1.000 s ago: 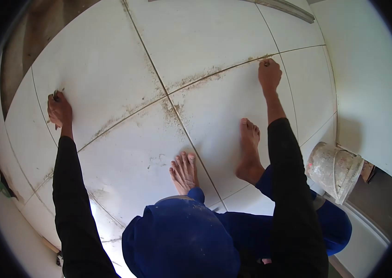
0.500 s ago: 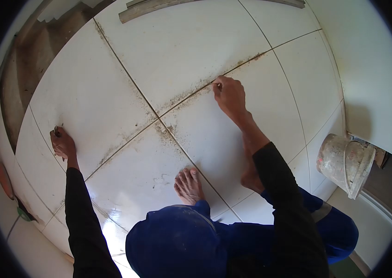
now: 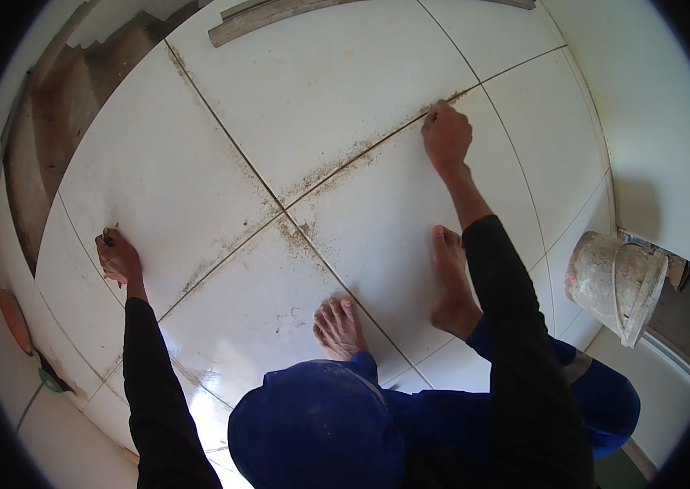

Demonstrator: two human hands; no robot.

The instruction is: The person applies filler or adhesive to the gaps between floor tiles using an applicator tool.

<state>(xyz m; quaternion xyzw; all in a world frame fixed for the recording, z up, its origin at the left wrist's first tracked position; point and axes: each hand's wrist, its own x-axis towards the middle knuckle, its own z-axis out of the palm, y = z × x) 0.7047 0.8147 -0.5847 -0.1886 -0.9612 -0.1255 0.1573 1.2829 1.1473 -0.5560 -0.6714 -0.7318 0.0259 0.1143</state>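
Note:
White floor tiles (image 3: 345, 73) meet at dark joints, with brown crumbs of dirt (image 3: 337, 167) scattered along them. My right hand (image 3: 448, 138) is closed in a pinch at the upper right, its fingertips down on the joint between two tiles. Whatever it grips is hidden by the fingers. On the left, my left hand (image 3: 120, 257) rests in a fist on a tile beside another joint. Something small and dark shows between its fingers, too little of it to name.
A stained bucket (image 3: 614, 285) lies tilted at the right by the wall. Long grey strips (image 3: 280, 18) lie at the far edge. Bare steps (image 3: 60, 122) drop off at upper left. My bare feet (image 3: 338, 328) are on the tiles. An orange and a green object sit far left.
My right hand has slid along the joint, up and to the right, away from the tile corner. The left hand stays closed in about the same place.

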